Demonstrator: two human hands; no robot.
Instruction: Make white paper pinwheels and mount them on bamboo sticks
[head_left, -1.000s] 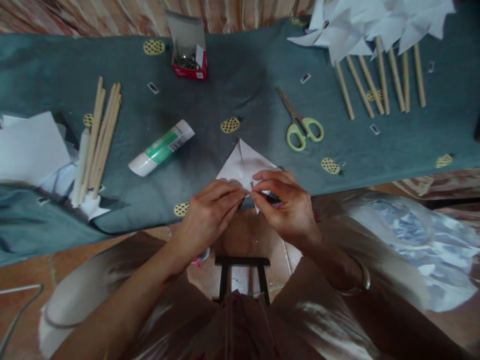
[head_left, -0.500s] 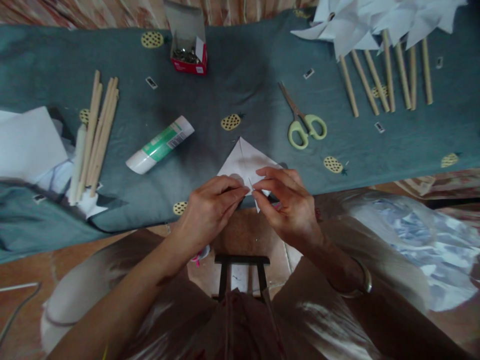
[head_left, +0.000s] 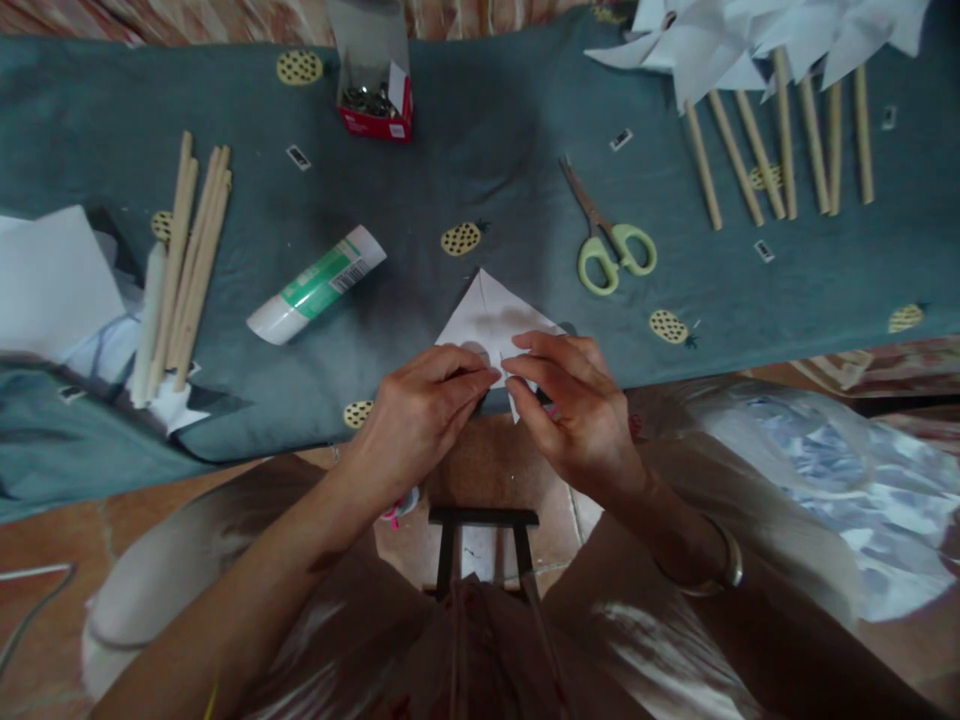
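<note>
White paper (head_left: 486, 310) is lying at the near edge of the table (head_left: 420, 190); your left hand (head_left: 424, 405) is pinching it, thumb and finger closed together; your right hand (head_left: 579, 400) is curving over it, thumb and index nearly meeting, grip impossible to tell; scissors (head_left: 597, 218) are resting beyond, rightward

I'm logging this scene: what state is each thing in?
White paper: creased or slit from far corner
Scissors: lying, blades shut or nearly so
Red box: upright, lid open, metal pieces inside
Green-labelled tube: on its side
Wooden sticks: loose, lying bunched together
Pinwheels: assembled, lying down
Left hand: fingertips together at the paper
Right hand: fingers bent, grip unclear
</note>
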